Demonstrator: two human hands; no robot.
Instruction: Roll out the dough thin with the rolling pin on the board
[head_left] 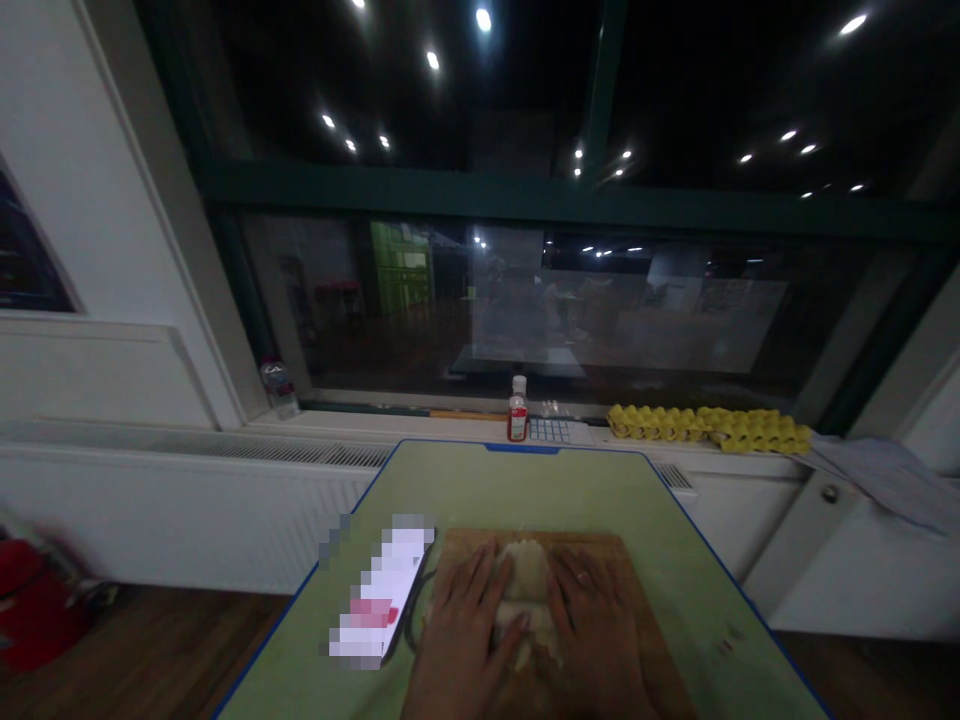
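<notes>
Left hand (472,605) and right hand (592,605) are resting at the dough's (523,572) sides, fingers spreading, neither grip closing around it. Dough is lying mid wooden board (611,550), looking gathered but uneven: probably partly worked, evening-out remaining.

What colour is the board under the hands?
Brown; the board shows in the head view, the only one.

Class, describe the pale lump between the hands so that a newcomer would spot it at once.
Before the dark window stands a blue-edged green table. On its brown wooden board, the dough-like lump lies between the left hand and right hand. Its whitish, uneven surface sets it apart from the flat brown wood.
</notes>
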